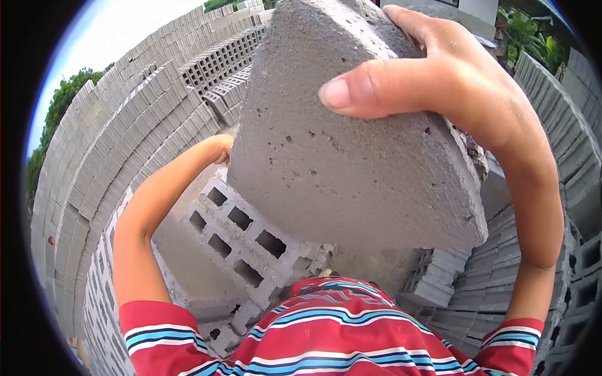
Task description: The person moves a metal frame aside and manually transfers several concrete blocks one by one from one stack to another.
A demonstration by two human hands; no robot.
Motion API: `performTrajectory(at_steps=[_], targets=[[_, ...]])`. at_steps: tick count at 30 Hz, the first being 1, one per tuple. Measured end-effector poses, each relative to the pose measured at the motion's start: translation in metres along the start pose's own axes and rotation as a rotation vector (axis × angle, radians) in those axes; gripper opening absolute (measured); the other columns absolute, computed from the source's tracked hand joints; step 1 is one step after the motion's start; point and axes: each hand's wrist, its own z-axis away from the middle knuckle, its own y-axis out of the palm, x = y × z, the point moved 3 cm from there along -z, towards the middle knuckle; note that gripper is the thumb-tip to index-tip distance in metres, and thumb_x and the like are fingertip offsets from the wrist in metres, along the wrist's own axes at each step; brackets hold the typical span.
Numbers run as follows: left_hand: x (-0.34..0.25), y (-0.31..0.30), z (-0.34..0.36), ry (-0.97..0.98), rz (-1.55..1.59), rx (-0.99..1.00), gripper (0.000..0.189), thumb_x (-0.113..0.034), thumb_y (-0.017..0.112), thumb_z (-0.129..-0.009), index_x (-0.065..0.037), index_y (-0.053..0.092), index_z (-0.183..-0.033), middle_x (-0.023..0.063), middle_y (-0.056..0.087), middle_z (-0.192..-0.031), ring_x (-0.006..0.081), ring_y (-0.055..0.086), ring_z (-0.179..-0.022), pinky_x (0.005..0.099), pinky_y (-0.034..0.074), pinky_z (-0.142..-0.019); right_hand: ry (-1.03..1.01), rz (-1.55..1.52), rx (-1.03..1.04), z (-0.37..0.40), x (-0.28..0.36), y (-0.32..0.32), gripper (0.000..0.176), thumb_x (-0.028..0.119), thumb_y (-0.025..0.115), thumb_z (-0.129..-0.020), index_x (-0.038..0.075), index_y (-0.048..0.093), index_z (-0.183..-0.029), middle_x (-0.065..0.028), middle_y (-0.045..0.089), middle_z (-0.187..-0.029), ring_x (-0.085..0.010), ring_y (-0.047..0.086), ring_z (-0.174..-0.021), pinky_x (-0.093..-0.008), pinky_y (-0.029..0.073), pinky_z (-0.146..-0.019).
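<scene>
Holding the block (326, 175) partly hides the left hand (224, 148).

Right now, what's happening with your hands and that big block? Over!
Right hand gripping concrete block. Left hand at its edge, fingers mostly hidden. Block held up, hiding much of the view. Hollow blocks below.

The block (338, 175) hides most of the left hand (224, 149).
</scene>
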Motion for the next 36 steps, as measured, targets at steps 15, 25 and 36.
performTrajectory(at_steps=[15, 25, 36], targets=[[-0.124, -0.021, 0.205, 0.760, 0.851, -1.001, 0.022, -0.027, 0.055, -0.085, -0.005, 0.058, -0.087, 0.0025, 0.059, -0.073, 0.0126, 0.056, -0.061, 0.0274, 0.045, -0.060, -0.264, 0.310, 0.367, -0.230, 0.033, 0.096, 0.054, 0.041, 0.054, -0.064, 0.008, 0.058, -0.107, -0.0164, 0.051, -0.117, -0.0274, 0.046, -0.102, -0.0399, 0.033, -0.087], [-0.156, 0.151, 0.207, 0.866, 0.868, -0.678, 0.076, -0.053, 0.045, -0.086, 0.009, 0.029, -0.129, 0.0189, 0.035, -0.131, 0.0241, 0.035, -0.119, 0.0346, 0.021, -0.101, 0.019, 0.536, 0.235, -0.234, 0.049, 0.100, 0.054, 0.046, 0.055, -0.066, 0.018, 0.059, -0.111, -0.0060, 0.058, -0.113, -0.0214, 0.055, -0.102, -0.0379, 0.043, -0.084], [-0.187, 0.124, 0.211, 1.189, 1.168, -0.684, 0.066, -0.046, 0.047, -0.087, 0.002, 0.030, -0.128, 0.0123, 0.038, -0.128, 0.0220, 0.033, -0.118, 0.0353, 0.017, -0.102, -0.146, -0.022, 0.436, -0.324, -0.013, 0.101, 0.087, 0.071, 0.039, -0.074, 0.002, 0.042, -0.127, -0.0251, 0.041, -0.127, -0.0377, 0.045, -0.113, -0.0519, 0.034, -0.092]])
